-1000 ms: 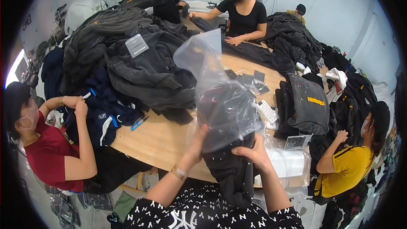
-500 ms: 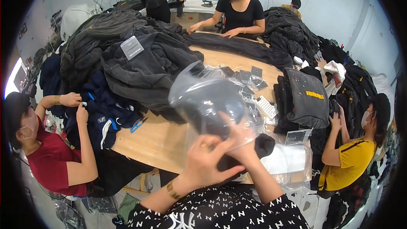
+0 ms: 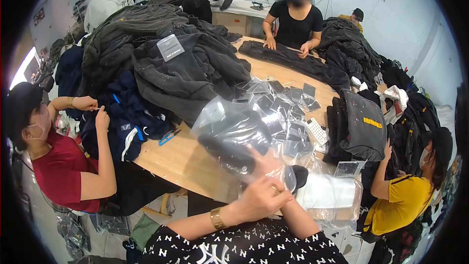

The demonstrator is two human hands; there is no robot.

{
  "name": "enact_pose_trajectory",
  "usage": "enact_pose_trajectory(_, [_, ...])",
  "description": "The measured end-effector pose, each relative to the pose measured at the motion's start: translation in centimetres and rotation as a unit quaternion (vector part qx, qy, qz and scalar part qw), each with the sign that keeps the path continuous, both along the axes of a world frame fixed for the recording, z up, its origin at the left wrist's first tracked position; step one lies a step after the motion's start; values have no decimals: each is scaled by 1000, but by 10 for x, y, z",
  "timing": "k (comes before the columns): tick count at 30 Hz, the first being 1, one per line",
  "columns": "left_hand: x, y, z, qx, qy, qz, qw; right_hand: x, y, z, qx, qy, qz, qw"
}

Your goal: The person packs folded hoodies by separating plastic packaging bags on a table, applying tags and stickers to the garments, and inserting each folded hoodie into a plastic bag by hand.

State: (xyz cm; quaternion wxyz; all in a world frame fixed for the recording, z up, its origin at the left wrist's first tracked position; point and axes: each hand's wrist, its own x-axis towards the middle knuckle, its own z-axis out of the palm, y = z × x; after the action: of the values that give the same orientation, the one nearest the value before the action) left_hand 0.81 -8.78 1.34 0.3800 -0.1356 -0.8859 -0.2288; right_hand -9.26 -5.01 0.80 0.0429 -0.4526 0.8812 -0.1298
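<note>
A clear plastic bag [image 3: 215,120] with a dark garment [image 3: 234,139] inside it hangs in front of me over the table. My right hand [image 3: 271,166] is inside the bag's open end, against the garment, seen blurred through the plastic. Beside its wrist, my left hand [image 3: 259,198], with a gold watch, is closed on the bag's edge. A dark piece of the garment shows at the right of the bag's mouth.
Dark garments are heaped [image 3: 171,73] at the left and folded [image 3: 364,127] at the right. Small plastic packets [image 3: 293,107], a white calculator [image 3: 317,132], blue snips [image 3: 168,137] and flat bags [image 3: 327,190] lie on the table [image 3: 171,161]. Co-workers surround it.
The bag has swung from upright to tilted left, and my right hand has gone into it. My left hand has crossed to the right wrist. The person across now bends over the laid-out garment.
</note>
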Motion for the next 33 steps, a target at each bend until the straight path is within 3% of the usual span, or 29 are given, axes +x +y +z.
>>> enact_pose_trajectory(1, [4,-11,8,52,41,7,998,-6,3,1,-49,-33,-10,998])
enact_pose_trajectory(3, [10,-47,13,143,108,176,968,-23,8,6,-151,-96,-30,983])
enact_pose_trajectory(5, [-13,-69,-25,432,215,324,814,-34,9,3,-221,-187,-43,956])
enact_pose_trajectory(6, [-20,-78,-48,577,134,221,775,-39,8,1,-259,-208,-39,942])
enact_pose_trajectory(8, [-23,-89,-83,792,-37,-10,610,-40,5,10,-309,-229,-43,922])
enact_pose_trajectory(11, [-14,-84,-86,847,-166,-187,469,-42,0,14,-413,-258,-51,872])
enact_pose_trajectory(12, [-16,-71,-84,797,-167,-149,562,-48,-5,7,-482,-434,-61,759])
enact_pose_trajectory(15, [-4,-37,-53,635,-113,-79,760,-50,-12,40,-519,-478,-54,707])
enact_pose_trajectory(16, [-9,-25,-62,608,-64,-44,790,-65,-15,23,-515,-454,-78,723])
enact_pose_trajectory(19, [-2,-12,-68,723,-132,-117,668,-79,-24,15,-493,-389,-47,777])
enact_pose_trajectory(20, [3,-9,-64,736,-139,-117,652,-78,-24,18,-446,-270,-86,849])
enact_pose_trajectory(22, [18,-21,-62,647,-266,-139,701,-74,-27,25,-440,-378,-67,812])
enact_pose_trajectory(24, [33,-20,-34,467,-343,-159,799,-88,-31,15,-377,-289,-53,878])
enact_pose_trajectory(25, [43,-17,-11,332,-361,3,872,-85,-30,16,-340,-221,-54,913])
enact_pose_trajectory(27, [56,-21,2,321,-404,61,854,-66,-34,29,-257,-80,-55,961])
enact_pose_trajectory(28, [52,-17,6,286,-255,80,920,-51,-34,43,-191,-69,-73,976])
enact_pose_trajectory(29, [47,-12,16,171,-157,138,963,-40,-37,41,-160,-10,-66,985])
enact_pose_trajectory(31, [19,-17,18,55,-29,206,977,-27,-44,33,-97,30,-1,995])
enact_pose_trajectory(33, [1,-20,-6,55,-82,253,962,-28,-50,-2,-87,135,55,986])
